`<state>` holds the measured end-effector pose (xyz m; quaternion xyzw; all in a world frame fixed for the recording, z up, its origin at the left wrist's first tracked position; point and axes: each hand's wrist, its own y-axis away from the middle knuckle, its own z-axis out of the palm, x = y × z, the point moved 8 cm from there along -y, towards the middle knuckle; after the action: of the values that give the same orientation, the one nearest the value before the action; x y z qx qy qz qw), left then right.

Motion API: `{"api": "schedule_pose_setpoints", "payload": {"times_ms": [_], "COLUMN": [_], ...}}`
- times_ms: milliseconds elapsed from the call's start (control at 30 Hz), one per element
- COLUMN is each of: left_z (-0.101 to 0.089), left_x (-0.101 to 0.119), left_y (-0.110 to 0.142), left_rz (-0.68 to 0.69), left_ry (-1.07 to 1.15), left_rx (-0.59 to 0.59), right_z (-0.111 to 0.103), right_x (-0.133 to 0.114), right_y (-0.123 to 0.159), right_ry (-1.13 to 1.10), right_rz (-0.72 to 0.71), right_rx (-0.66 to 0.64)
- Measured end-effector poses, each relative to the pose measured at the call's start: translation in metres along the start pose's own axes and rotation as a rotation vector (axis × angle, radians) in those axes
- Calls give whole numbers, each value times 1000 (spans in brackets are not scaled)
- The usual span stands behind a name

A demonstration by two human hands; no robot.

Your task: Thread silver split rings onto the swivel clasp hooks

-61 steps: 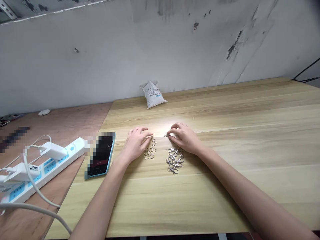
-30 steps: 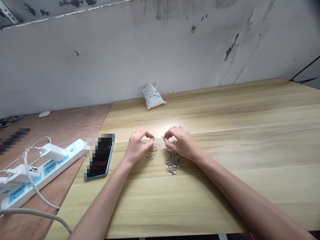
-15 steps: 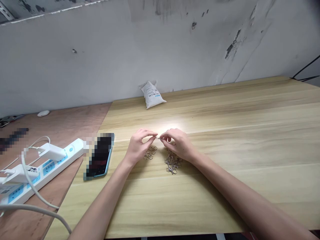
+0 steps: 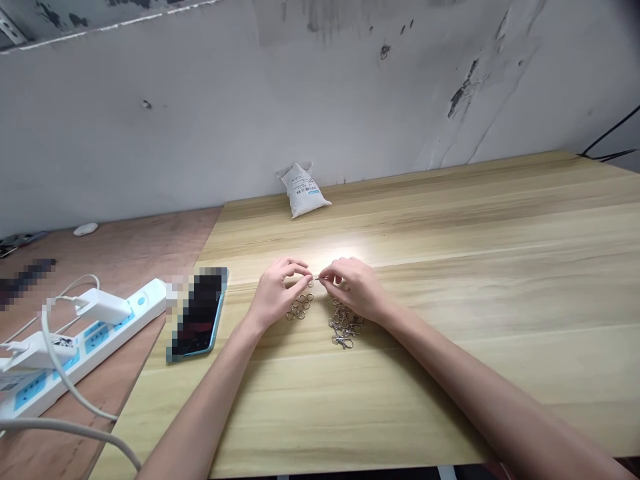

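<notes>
Our left hand (image 4: 276,293) and right hand (image 4: 354,288) are pinching what seems a small metal ring (image 4: 314,278) together.
It is hanging above split rings (image 4: 299,307) and lobster clasps (image 4: 343,325); a closed white pouch (image 4: 303,191) is resting by the wall (image 4: 320,100), contents hidden.

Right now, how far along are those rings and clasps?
Done: no finished piece lies set apart, and I can't tell if any clasp already carries a ring. In hand: the left hand and right hand pinch a tiny silver metal piece between them. Remaining: a small heap of silver metal rings and a larger tangle of silver swivel clasps.
</notes>
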<state>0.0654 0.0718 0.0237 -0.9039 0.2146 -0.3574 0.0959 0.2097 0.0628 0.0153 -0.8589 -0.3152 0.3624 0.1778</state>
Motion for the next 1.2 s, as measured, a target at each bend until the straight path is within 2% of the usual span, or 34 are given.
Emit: {"api": "schedule_pose_setpoints", "payload": {"times_ms": [133, 267, 467, 667, 833, 933, 1100, 1200], "left_z": [4, 13, 17, 22, 20, 18, 14, 11], "left_x": [-6, -10, -8, 1, 9, 12, 14, 16], "left_y": [1, 2, 3, 5, 4, 4, 4, 5], "left_rz": [21, 38, 78, 199, 267, 272, 227, 226], "left_ry": [-156, -215, -240, -368, -433, -327, -128, -63], "left_rx": [-70, -150, -153, -186, -149, -114, -29, 24], "right_z": [-4, -4, 2, 2, 1, 3, 24, 31], "right_x": [11, 17, 19, 22, 23, 25, 32, 29], "right_y": [0, 0, 1, 2, 2, 3, 8, 9], "right_ry": [-12, -40, -33, -63, -105, -255, -814, -1034], "right_rz": [86, 140, 137, 161, 195, 251, 431, 478], "right_rx": [10, 13, -22, -26, -22, -31, -124, -156]}}
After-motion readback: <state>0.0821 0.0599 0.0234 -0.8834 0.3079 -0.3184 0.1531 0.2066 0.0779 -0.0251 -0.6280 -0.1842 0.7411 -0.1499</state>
